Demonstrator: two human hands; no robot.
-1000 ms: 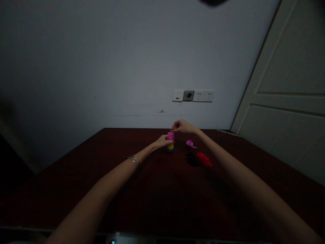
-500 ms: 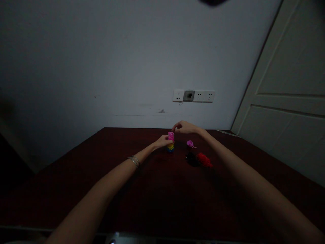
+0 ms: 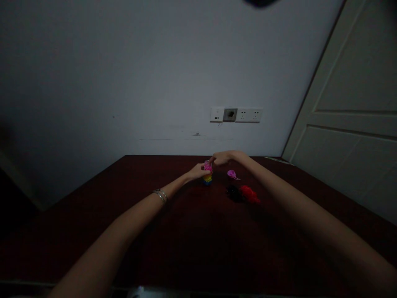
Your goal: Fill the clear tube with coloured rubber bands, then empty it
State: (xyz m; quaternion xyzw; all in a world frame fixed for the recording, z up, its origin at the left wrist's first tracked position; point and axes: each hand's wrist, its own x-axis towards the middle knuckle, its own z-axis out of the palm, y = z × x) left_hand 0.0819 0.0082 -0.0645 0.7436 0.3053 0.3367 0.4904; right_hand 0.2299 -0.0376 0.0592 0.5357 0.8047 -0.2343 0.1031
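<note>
A small clear jar (image 3: 207, 178) stands upright near the back of the table, filled in layers of blue, yellow and pink pieces too small to make out. Around its upper part my left hand (image 3: 196, 171) is closed, thumb toward me. My right hand (image 3: 221, 158) is at the jar's mouth, its index finger pointing down at the pink filling and the other fingers curled under. Just to the right lies a pink cup-shaped cap (image 3: 231, 174) with a thin string. Nearer to me are a black pile (image 3: 234, 193) and a red pile (image 3: 249, 194) of tangled small pieces.
The dark red-brown table (image 3: 180, 231) meets a pale wall at its back edge. White sockets (image 3: 248, 115) sit on that wall. A panelled door (image 3: 350, 107) borders the right side. Something pale (image 3: 142, 292) shows at the table's front edge.
My right hand has moved slightly down, and its index finger now reaches into the jar's mouth. The pink filling sits lower, with the clear rim showing above. My left hand keeps its grip.
</note>
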